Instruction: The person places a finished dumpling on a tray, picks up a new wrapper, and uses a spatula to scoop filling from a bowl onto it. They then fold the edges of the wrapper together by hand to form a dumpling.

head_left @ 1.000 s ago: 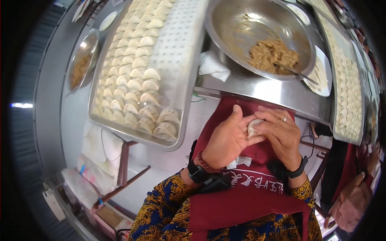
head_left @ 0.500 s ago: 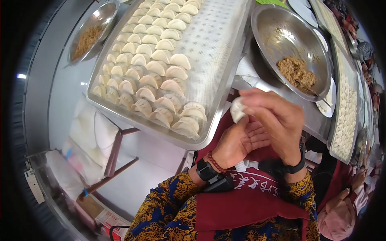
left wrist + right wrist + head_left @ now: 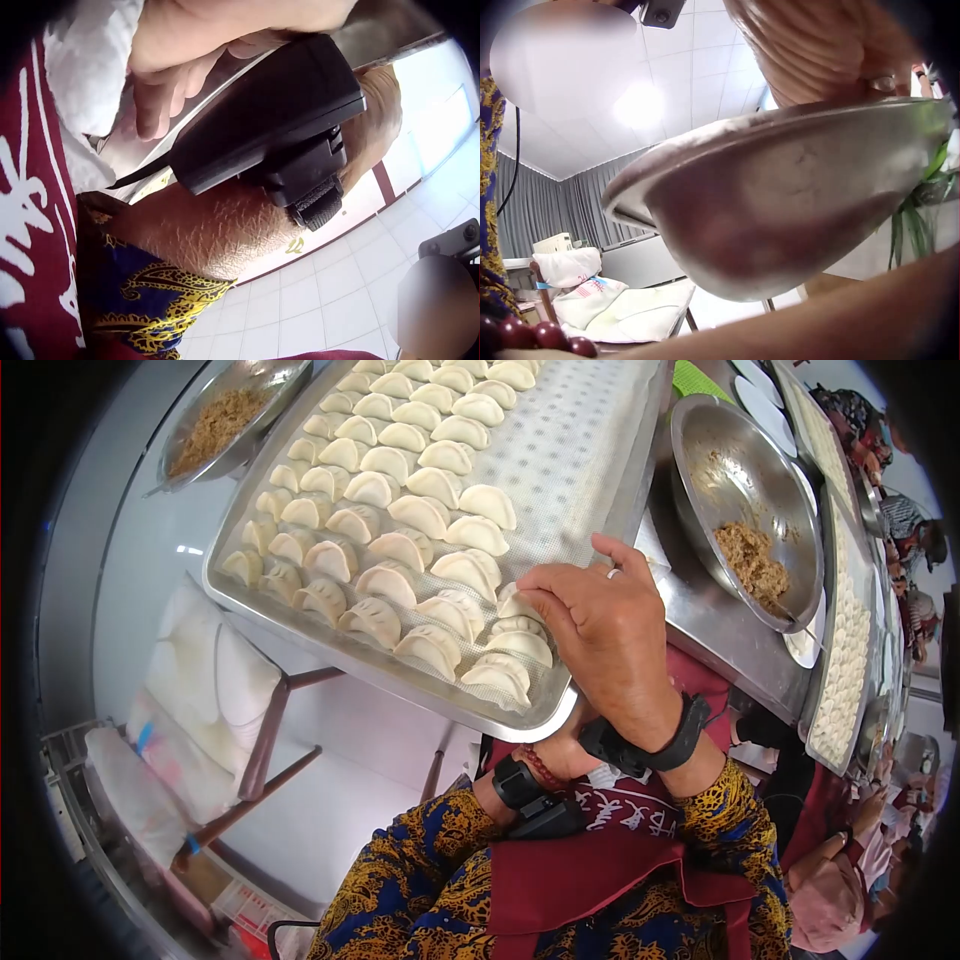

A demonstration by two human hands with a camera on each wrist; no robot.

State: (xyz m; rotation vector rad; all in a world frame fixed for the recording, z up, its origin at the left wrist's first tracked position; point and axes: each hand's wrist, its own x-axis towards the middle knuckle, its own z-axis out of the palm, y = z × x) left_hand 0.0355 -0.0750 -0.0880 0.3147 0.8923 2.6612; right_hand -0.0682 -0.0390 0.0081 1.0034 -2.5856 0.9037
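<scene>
Over the front right corner of the metal tray (image 3: 470, 712), my right hand (image 3: 610, 625) pinches a pleated dumpling (image 3: 511, 602) between thumb and fingertips. The dumpling is at the end of a row, close to its neighbours, and my fingers cover part of it. Rows of pale dumplings (image 3: 405, 550) fill the tray's left part. My left hand (image 3: 562, 750) is low beside the tray corner, mostly hidden behind the right wrist in the head view. In the left wrist view its fingers (image 3: 166, 101) hang relaxed with nothing in them.
To the right stands a steel bowl (image 3: 700, 490) with brown filling (image 3: 752, 565) and a utensil in it. Another bowl of filling (image 3: 215, 435) is at the far left. A second dumpling tray (image 3: 840, 650) lies further right, near other people. A cushioned chair (image 3: 215, 670) stands at left.
The dumpling was between both hands; my right hand has carried it left to the tray. My left hand has stayed low by the apron. The head view has shifted toward the tray.
</scene>
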